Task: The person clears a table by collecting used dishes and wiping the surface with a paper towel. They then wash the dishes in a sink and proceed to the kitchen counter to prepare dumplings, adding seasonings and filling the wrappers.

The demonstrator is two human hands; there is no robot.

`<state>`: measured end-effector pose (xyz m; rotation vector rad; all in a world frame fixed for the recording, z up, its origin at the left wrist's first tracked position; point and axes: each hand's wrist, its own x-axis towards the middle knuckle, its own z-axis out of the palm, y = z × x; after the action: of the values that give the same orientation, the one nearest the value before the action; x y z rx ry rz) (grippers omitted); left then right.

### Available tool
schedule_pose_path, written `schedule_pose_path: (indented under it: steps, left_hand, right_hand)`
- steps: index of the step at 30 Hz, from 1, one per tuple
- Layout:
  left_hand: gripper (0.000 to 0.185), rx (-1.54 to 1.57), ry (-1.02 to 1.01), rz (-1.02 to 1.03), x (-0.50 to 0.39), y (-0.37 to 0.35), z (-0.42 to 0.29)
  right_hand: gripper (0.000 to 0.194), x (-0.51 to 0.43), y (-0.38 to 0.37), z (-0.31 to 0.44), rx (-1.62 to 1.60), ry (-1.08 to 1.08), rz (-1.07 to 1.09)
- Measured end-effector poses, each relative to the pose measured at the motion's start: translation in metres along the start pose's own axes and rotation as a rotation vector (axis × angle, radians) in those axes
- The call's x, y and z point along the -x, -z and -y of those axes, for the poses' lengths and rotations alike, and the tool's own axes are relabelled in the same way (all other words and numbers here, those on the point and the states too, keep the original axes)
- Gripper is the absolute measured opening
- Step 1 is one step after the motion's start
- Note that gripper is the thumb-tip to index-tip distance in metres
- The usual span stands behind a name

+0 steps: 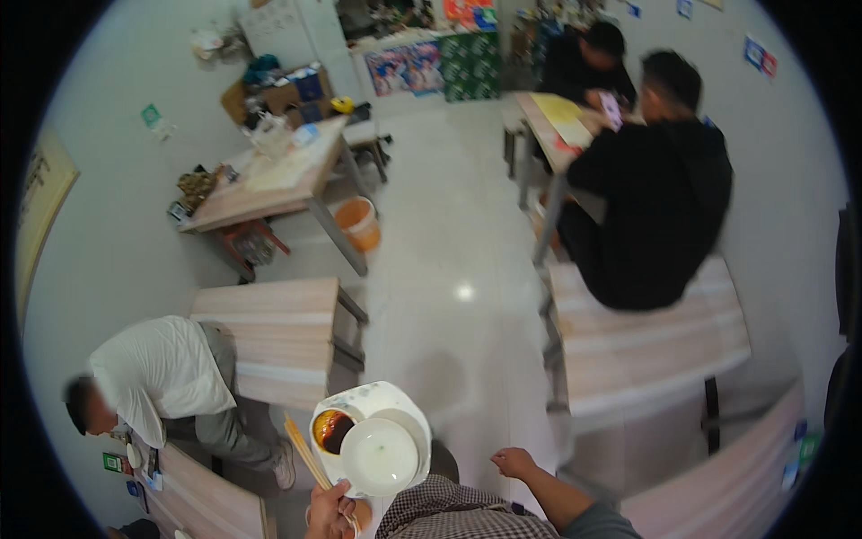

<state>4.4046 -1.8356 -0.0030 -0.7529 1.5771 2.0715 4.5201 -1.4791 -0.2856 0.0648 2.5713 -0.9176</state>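
Observation:
My left hand [330, 509], at the bottom left of centre, grips a bundle of wooden chopsticks [306, 451] and is at the edge of a white divided plate [374, 397] with a faint pattern. One plate compartment holds dark red sauce [332, 431] with an oily rim. A white bowl [379, 457] stands on the plate, with pale liquid in it. My right hand [515, 463] is out to the right over the floor, its fingers curled and nothing visible in them. Below the plate, an orange container [361, 515] is partly hidden by my left hand.
Tables [269, 195] and benches [279, 330] flank a tiled aisle [444, 222]. Two people in black [646, 202] sit at the right, one behind a phone [611, 111]. A person in white [165, 370] bends over a table [202, 492] at the left. An orange bin [359, 226] stands beside the aisle.

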Motion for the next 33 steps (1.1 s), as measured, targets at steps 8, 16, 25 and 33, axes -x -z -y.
schedule_pose_path:
  steps: [8,16,25,33]
  left_hand:
    - [0.021,-0.021,-0.004,0.122,-0.275,-0.172,-0.268]
    - [0.028,-0.044,-0.044,0.160,-0.563,-0.434,-0.476]
    - [0.020,-0.015,-0.057,0.067,-0.857,-0.747,-0.673]
    - [0.013,-0.080,-0.040,0.013,-1.162,-0.996,-0.842]
  right_hand:
    - [0.034,-0.155,0.190,-0.074,-0.006,-0.371,0.144]
    - [0.027,-0.403,0.448,-0.145,-0.295,-0.785,0.149]
    - [0.029,-0.817,0.805,-0.215,-0.337,-0.640,-0.318]
    - [0.029,-1.200,1.179,-0.245,-0.876,-0.200,-0.564]
